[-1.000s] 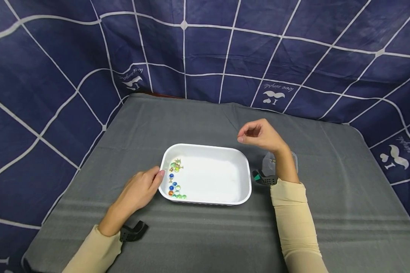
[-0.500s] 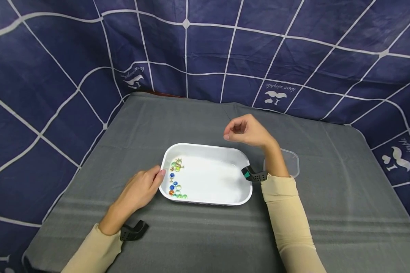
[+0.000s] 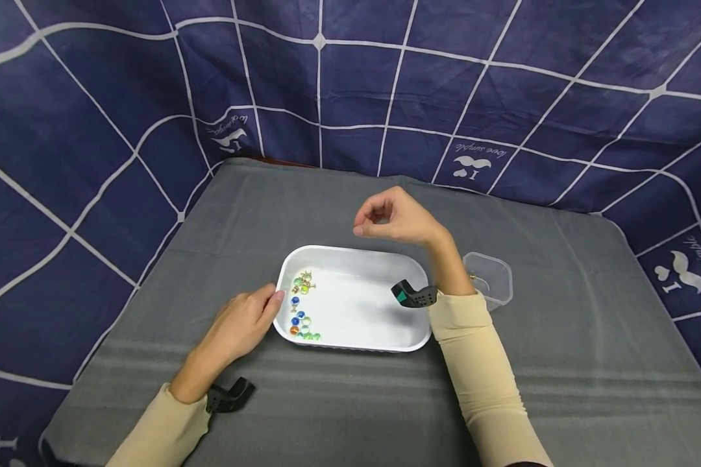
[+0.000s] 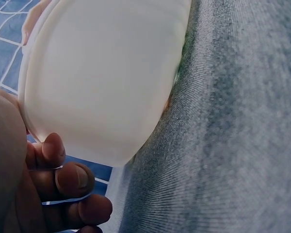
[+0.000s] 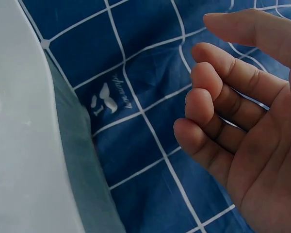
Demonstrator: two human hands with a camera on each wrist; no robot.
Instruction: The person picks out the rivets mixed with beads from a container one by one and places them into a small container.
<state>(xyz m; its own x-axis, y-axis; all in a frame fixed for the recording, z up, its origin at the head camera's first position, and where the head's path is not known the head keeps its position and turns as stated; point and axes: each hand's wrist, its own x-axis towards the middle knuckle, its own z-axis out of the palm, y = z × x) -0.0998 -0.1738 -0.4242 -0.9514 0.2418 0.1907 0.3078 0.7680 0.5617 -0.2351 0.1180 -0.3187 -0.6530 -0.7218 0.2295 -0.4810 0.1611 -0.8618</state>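
Observation:
A white tray (image 3: 380, 318) lies in the middle of the grey cloth. My left hand (image 3: 242, 324) grips its left rim, thumb on top; in the left wrist view the curled fingers (image 4: 75, 179) show below the rim. Glass marbles (image 3: 306, 335) in green, blue, orange and clear, with small gold-coloured pieces (image 3: 308, 285) among them, lie along the tray's left side. My right hand (image 3: 400, 217) is raised over the tray's far edge. Its fingers are loosely bent, and the right wrist view shows a gap between thumb and forefinger with nothing in it.
A clear plastic box (image 3: 493, 279) stands to the right of the tray, partly behind the right forearm, with a small gold-coloured piece inside. Dark blue checked cloth (image 3: 350, 84) hangs behind and beside the table (image 3: 590, 350).
My right hand has moved left, from near the clear box to above the tray's far edge, so more of the box shows. The left hand and the tray have stayed in place.

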